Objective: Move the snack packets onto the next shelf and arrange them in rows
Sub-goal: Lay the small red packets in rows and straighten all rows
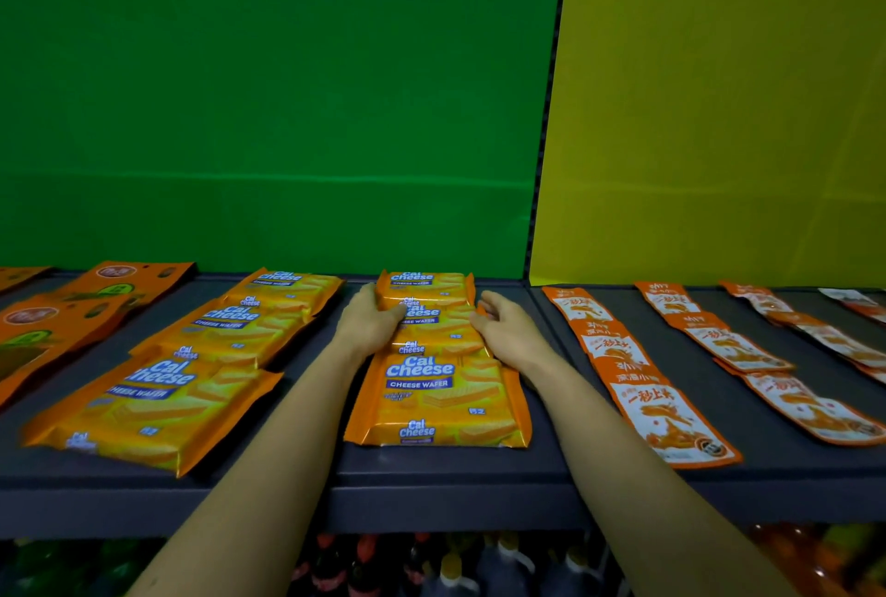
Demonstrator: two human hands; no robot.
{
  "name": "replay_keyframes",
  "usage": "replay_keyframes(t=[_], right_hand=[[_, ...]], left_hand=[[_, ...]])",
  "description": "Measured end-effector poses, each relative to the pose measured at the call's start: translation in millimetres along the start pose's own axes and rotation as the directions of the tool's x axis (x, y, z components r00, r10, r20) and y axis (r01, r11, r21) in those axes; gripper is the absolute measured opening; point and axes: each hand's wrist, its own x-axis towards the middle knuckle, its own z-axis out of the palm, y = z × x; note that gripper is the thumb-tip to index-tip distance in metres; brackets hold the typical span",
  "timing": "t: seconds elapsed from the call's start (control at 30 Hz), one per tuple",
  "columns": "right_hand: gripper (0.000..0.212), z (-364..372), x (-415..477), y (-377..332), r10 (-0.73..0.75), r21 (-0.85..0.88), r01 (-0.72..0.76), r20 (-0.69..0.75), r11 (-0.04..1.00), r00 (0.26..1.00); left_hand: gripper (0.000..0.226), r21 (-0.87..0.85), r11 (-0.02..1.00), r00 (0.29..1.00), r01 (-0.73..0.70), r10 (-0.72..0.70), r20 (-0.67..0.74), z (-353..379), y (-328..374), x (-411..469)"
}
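Note:
A row of three orange Cal Cheese wafer packets runs front to back on the dark shelf (431,462): a front packet (438,397), a middle packet (438,323) and a back packet (424,284). My left hand (371,320) presses against the left edge of the middle packet, thumb on its top. My right hand (503,328) rests at that packet's right edge, fingers curled. A second row of Cal Cheese packets (158,404) lies to the left.
Larger orange bags (57,323) lie at the far left. Rows of small orange-and-white sachets (657,395) cover the adjoining shelf section on the right. Green and yellow back panels rise behind. Bottles (431,567) stand on the shelf below.

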Motion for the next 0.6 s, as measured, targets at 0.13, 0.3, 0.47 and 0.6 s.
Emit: replay_keyframes(t=[0.13,0.3,0.47,0.6], right_hand=[[0.041,1.8,5.7,3.7,-0.027,0.008,0.027,0.004,1.000,1.000],[0.042,2.3,7.6,5.3,-0.033,0.018,0.033,0.003,0.999,0.999],[0.043,0.8,6.1,6.5,-0.036,0.035,0.036,0.016,0.999,0.999],[0.045,-0.7,3.9,7.0,-0.039,0.019,0.039,-0.004,0.999,0.999]], left_hand=[[0.048,0.007,1.000,1.000,-0.022,0.022,-0.007,2.1,-4.1,4.2],[0.048,0.037,0.996,0.997,-0.077,0.078,-0.023,2.0,-4.7,5.4],[0.048,0.034,0.995,0.995,-0.099,0.099,-0.020,1.0,-3.4,3.2],[0.047,0.008,0.997,0.997,-0.079,0.079,0.013,1.2,-3.8,2.9]])
